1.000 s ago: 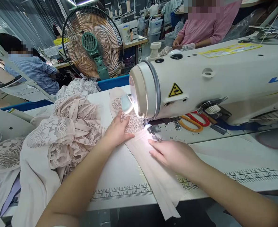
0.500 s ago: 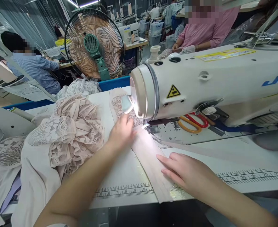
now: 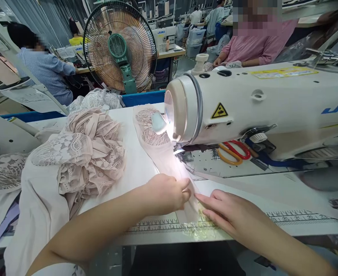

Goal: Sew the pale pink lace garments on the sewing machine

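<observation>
The left hand (image 3: 169, 194) curls over the beige lace-trimmed panel (image 3: 163, 159), whether pinching it I cannot tell; the right hand (image 3: 232, 212), fingers slightly spread, points at the panel's edge, beneath the industrial sewing machine (image 3: 243, 88)

Green-hubbed fan (image 3: 117, 46) up past the blue strip (image 3: 144, 98). Person in blue striped shirt (image 3: 44, 71) left of it, person in pink top (image 3: 255, 48) off to the right. Far counter (image 3: 173, 52) carries another JUKI machine (image 3: 159, 36); stacked plastic bins (image 3: 196, 38) near that. Closer in: orange handle (image 3: 231, 162) beside red handle (image 3: 245, 148), blades not clear.
</observation>
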The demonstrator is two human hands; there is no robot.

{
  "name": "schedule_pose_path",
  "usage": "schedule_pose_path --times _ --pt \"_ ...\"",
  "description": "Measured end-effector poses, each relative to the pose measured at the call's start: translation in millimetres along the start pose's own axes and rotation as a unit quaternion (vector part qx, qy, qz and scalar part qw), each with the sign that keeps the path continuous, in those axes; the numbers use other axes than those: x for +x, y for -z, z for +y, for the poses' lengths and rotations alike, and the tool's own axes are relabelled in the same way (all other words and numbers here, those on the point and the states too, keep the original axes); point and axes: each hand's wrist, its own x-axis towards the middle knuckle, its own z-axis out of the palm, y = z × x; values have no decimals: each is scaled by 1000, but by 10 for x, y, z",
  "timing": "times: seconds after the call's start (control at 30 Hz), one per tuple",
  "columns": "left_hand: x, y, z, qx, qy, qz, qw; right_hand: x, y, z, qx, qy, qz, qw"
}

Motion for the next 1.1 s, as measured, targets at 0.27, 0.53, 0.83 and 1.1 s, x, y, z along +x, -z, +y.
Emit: schedule_pose_path --times 0.27,0.53,0.83,1.1 --pt "-33 -2 -81 -6 6 12 1000 185 62 -39 -34 3 -7 999" --pt "-11 9 -140 -41 32 -4 999 368 121 -76 -64 1 8 998" --pt "25 -82 -254 -27 49 43 998 532 193 -135 -95 -38 1 995" --pt "41 -157 -338 -11 58 85 995 658 203 -229 -144 -74 -18 987"
